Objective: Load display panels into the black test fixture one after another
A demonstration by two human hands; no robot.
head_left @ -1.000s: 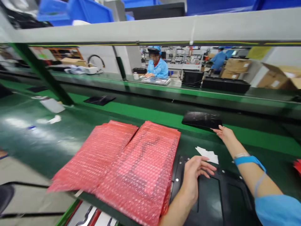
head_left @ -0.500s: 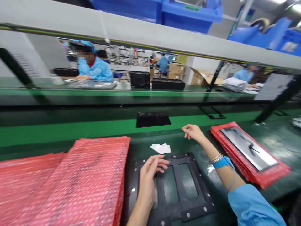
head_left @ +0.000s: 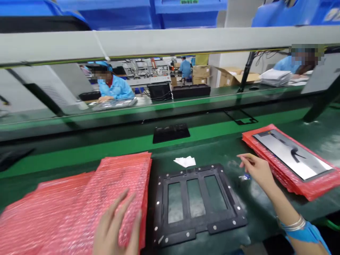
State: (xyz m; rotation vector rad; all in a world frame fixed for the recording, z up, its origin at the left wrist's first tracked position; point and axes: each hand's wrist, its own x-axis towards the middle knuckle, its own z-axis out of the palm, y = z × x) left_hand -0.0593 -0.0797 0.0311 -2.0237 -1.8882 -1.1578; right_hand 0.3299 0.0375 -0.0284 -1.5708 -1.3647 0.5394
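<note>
My left hand point(head_left: 118, 226) lies flat with fingers spread on the stack of red bubble-wrap bags point(head_left: 79, 202) at the lower left. A black frame jig point(head_left: 195, 202) with three windows sits on the green table in front of me. My right hand point(head_left: 256, 170) hovers to the right of the jig, fingers loosely curled, above a small blue-and-white scrap point(head_left: 244, 177). Further right, a long silver panel point(head_left: 293, 154) rests on another pile of red bags point(head_left: 305, 184). A black panel point(head_left: 170, 132) lies on the green conveyor belt behind.
A white folded wipe point(head_left: 185, 161) lies just behind the jig. Across the conveyor, a person in blue point(head_left: 114, 86) works at a far bench, another sits at the far right point(head_left: 289, 63). A grey shelf beam point(head_left: 170, 42) with blue bins spans overhead. Cardboard boxes stand behind.
My left hand left the black jig and moved onto the red bags. My right hand pulled back from the conveyor's black panel to beside the jig. My view swung right.
</note>
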